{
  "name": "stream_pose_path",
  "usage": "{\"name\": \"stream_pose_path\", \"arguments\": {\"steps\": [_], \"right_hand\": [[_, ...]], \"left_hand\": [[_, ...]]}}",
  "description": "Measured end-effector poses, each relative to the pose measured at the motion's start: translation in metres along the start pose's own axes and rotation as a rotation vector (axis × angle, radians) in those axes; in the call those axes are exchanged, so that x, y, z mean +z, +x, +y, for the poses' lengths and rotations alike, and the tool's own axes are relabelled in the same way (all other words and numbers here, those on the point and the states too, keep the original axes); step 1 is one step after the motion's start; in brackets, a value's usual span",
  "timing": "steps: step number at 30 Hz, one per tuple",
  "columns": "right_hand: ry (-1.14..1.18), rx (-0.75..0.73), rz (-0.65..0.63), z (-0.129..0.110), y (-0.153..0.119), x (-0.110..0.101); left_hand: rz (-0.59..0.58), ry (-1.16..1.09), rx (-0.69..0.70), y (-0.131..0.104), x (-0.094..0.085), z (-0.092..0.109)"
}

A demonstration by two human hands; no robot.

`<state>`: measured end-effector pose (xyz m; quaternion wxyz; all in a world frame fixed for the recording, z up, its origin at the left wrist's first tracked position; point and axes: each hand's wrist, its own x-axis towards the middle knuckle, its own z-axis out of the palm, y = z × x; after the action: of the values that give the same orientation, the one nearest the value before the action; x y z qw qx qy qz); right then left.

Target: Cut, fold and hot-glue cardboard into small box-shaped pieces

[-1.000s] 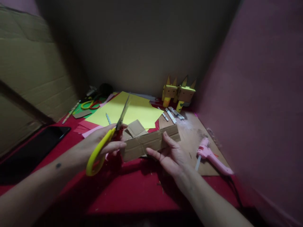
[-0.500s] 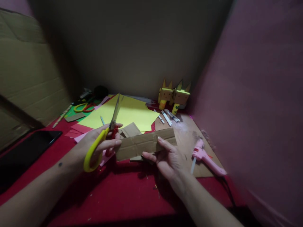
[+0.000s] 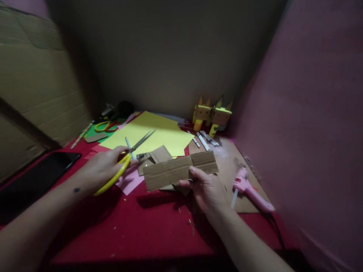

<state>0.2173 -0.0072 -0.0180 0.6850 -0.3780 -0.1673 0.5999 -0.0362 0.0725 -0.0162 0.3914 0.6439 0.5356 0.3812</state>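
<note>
My left hand [image 3: 109, 166] is closed on a pair of scissors [image 3: 123, 170] with a yellow handle loop; the blades point up and to the right over a yellow sheet [image 3: 153, 132]. Between thumb and fingers, my right hand [image 3: 208, 192] grips a long brown cardboard strip [image 3: 170, 170] at its right half. The strip is held above the table and shows fold lines across it. Behind it lie smaller cardboard scraps [image 3: 161, 154], and a pink paper [image 3: 130, 181] lies below the scissors.
A pink glue gun [image 3: 251, 190] rests on a brown board [image 3: 227, 158] at right. White markers [image 3: 202, 140] and two cardboard animal figures [image 3: 212, 113] are behind. A black phone [image 3: 42, 177] lies at left on the red cloth [image 3: 136, 234]. More scissors [image 3: 103, 126] sit at back left.
My left hand has let go of the strip and moved left with the scissors, whose blades have tipped lower to the right. The strip stays in my right hand.
</note>
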Motion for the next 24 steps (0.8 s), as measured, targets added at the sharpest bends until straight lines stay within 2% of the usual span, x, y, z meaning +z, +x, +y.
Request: {"name": "stream_pose_path", "arguments": {"steps": [4,5,10,12,14,15,16,18,19,21,23,24], "right_hand": [[0.017,0.006,-0.008,0.0,0.0,0.001],[0.018,0.01,-0.007,0.0,-0.001,0.001],[0.061,0.013,-0.006,0.0,0.0,0.001],[0.105,0.016,0.01,0.0,0.001,0.001],[0.164,0.033,0.032,0.001,0.003,0.001],[0.195,0.045,0.04,0.001,0.003,0.002],[0.222,0.058,0.042,0.002,0.002,0.003],[0.24,0.071,0.007,0.005,-0.001,0.005],[0.218,0.07,-0.045,0.006,-0.004,0.006],[0.118,0.059,-0.182,0.007,-0.01,0.008],[0.016,0.025,-0.283,0.006,-0.014,0.007],[0.0,0.003,-0.306,0.003,-0.014,0.006]], "left_hand": [[-0.01,0.781,0.121,-0.011,-0.007,-0.008],[-0.03,0.905,0.152,-0.014,-0.006,-0.009],[-0.104,0.971,0.22,-0.019,-0.01,-0.007],[-0.056,0.963,0.286,-0.021,-0.011,0.001],[0.009,0.852,0.303,-0.027,-0.006,0.013],[-0.001,0.72,0.268,-0.031,0.0,0.02],[-0.08,0.529,0.187,-0.035,0.009,0.027],[-0.312,0.044,0.003,-0.043,0.031,0.04],[-0.353,-0.179,-0.076,-0.045,0.042,0.045],[-0.285,-0.506,-0.141,-0.045,0.057,0.052],[-0.207,-0.634,-0.13,-0.039,0.06,0.057],[-0.214,-0.638,-0.115,-0.034,0.057,0.059]]}}
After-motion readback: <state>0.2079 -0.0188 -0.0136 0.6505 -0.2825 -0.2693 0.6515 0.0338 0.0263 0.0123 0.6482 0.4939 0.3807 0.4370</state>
